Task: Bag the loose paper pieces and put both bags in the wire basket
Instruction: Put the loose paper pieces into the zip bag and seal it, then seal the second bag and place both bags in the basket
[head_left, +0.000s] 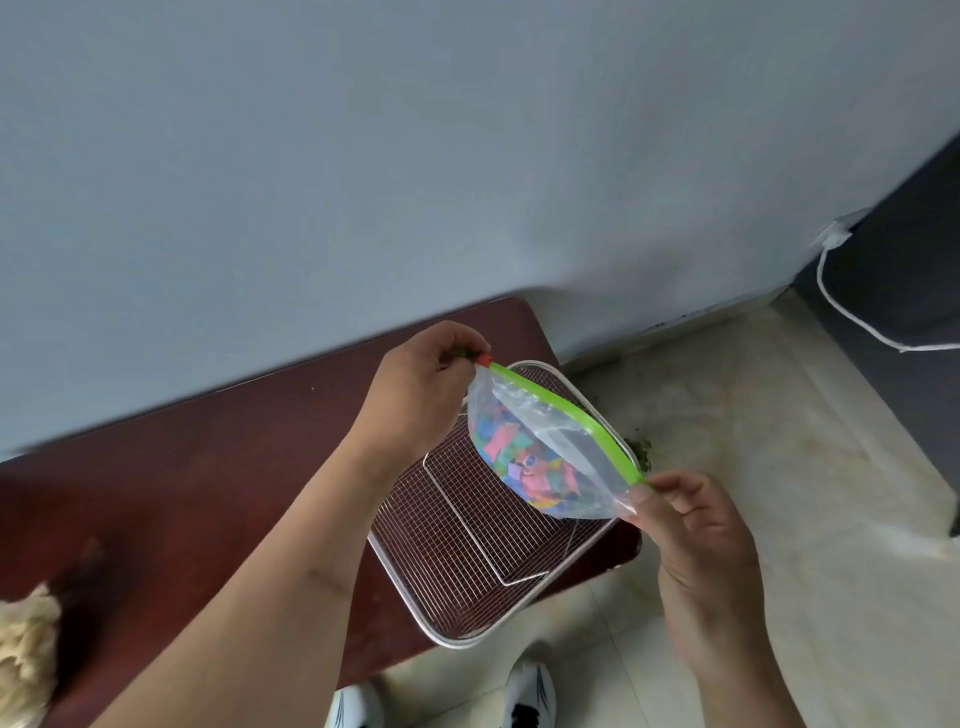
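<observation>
A clear zip bag (545, 447) with a green seal strip and a red slider hangs in the air above the wire basket (467, 540). Colourful paper pieces (524, 462) fill its lower part. My left hand (421, 384) pinches the far end of the seal at the red slider. My right hand (696, 525) pinches the near end of the green strip. The basket is metal mesh with a folded handle and sits at the right end of the dark red table (182, 493). Nothing lies inside it.
A grey wall runs behind the table. A fluffy tan object (26, 649) lies at the table's left front. A white cable (852, 312) hangs from a wall socket at the right. Tiled floor with green crumbs (641, 449) lies to the right. White shoes (530, 696) show below.
</observation>
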